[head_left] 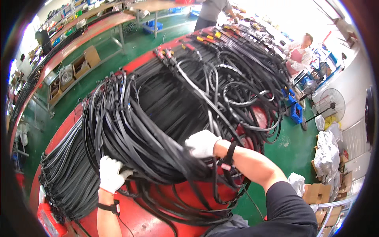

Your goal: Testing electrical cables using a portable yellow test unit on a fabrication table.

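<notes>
A thick heap of black cables (pixel 146 146) lies across the red table in front of me, with its strands bending toward the right. My right hand (pixel 202 144), in a white glove, is closed round strands at the right side of this heap. My left hand (pixel 112 173), also gloved in white, is at the heap's near left edge, its fingers curled over cables and the thumb pointing right. Part of its grip is hidden. Both wrists wear black straps. Looped cables with grey-white lengths (pixel 193 87) lie beyond my right hand.
Straight black cables (pixel 67 177) cover the left of the red table (pixel 154 217). A red and white object (pixel 49 219) sits at its near left corner. Co-workers stand at the far side (pixel 211 14) and far right (pixel 298 55). A standing fan (pixel 331 104) and cardboard boxes (pixel 316 193) are on the right.
</notes>
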Tool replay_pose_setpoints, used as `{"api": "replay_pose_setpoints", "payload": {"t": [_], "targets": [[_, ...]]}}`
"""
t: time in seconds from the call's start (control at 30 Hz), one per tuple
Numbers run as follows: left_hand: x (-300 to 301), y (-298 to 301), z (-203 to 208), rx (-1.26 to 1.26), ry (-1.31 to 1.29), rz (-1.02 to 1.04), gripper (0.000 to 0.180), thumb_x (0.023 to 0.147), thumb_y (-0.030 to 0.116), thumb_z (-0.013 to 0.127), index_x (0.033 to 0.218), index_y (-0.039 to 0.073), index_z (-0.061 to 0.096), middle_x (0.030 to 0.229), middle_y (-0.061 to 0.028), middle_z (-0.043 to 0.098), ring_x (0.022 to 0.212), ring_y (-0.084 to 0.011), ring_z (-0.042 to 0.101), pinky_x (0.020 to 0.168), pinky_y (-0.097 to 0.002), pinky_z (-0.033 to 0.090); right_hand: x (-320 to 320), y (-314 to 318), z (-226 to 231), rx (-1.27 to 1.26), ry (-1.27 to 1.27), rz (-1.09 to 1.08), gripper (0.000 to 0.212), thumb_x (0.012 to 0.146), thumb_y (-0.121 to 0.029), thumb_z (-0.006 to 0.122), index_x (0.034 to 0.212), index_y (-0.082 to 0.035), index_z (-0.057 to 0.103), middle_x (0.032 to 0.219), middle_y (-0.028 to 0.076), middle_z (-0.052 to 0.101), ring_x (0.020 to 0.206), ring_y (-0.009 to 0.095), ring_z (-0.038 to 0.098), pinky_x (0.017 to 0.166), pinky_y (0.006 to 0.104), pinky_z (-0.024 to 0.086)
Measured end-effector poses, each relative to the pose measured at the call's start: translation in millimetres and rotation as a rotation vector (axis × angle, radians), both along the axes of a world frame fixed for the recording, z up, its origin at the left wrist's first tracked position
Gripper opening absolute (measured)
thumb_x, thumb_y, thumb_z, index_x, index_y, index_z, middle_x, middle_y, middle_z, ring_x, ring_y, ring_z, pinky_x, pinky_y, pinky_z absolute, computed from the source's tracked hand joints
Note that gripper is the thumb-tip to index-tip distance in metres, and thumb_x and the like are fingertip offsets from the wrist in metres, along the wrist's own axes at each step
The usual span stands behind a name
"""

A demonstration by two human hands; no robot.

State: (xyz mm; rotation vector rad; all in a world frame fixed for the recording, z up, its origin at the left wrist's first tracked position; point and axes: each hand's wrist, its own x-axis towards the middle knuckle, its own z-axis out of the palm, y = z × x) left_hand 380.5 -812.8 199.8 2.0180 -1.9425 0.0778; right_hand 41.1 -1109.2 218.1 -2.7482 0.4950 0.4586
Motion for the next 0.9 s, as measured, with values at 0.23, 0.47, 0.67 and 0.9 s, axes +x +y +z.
{"api": "replay_pose_setpoints", "payload": {"t": [0.23, 0.47, 0.67, 0.9], "targets": [[-4, 6, -26, 0.384, -0.152, -0.014, 0.040, 0.085, 0.055, 0.085, 0.080, 0.015, 0.078, 0.079, -0.0092, 0.072, 0.088, -0.0317, 0.069, 0.094, -0.0461, 0.050, 52, 9, -65, 0.132, 0.238, 0.264, 0.050, 0.092, -0.025, 0.063, 0.137, -0.006, 0.073, 0.119, 0.027, 0.080, 0.113, 0.048, 0.077, 0.100, 0.0577, 0.061], [-3, 21, -40, 0.335, -0.152, 0.022, 0.028, 0.085, 0.041, 0.088, 0.089, 0.015, 0.078, 0.087, -0.0099, 0.075, 0.094, -0.0324, 0.070, 0.101, -0.0466, 0.047, 89, 6, -90, 0.416, 0.175, -0.008, 0.055, 0.085, -0.015, 0.073, 0.139, -0.001, 0.072, 0.125, 0.027, 0.081, 0.120, 0.044, 0.077, 0.101, 0.0479, 0.060], [-47, 14, 39, 0.287, -0.126, -0.129, 0.018, 0.084, 0.031, 0.082, 0.080, 0.015, 0.075, 0.081, -0.0099, 0.073, 0.084, -0.0310, 0.069, 0.088, -0.0439, 0.051, 88, 11, -71, 0.408, 0.233, 0.127, 0.045, 0.090, -0.017, 0.061, 0.127, 0.004, 0.078, 0.124, 0.030, 0.080, 0.119, 0.047, 0.077, 0.101, 0.0497, 0.060], [-98, 66, 16, 0.408, -0.016, -0.032, 0.013, 0.091, 0.021, 0.070, 0.079, 0.017, 0.073, 0.076, -0.0073, 0.073, 0.077, -0.0289, 0.072, 0.083, -0.0443, 0.052, 93, 24, -78, 0.171, 0.462, 0.045, 0.041, 0.092, -0.026, 0.066, 0.121, -0.002, 0.083, 0.127, 0.029, 0.080, 0.124, 0.046, 0.076, 0.106, 0.0515, 0.060]]}}
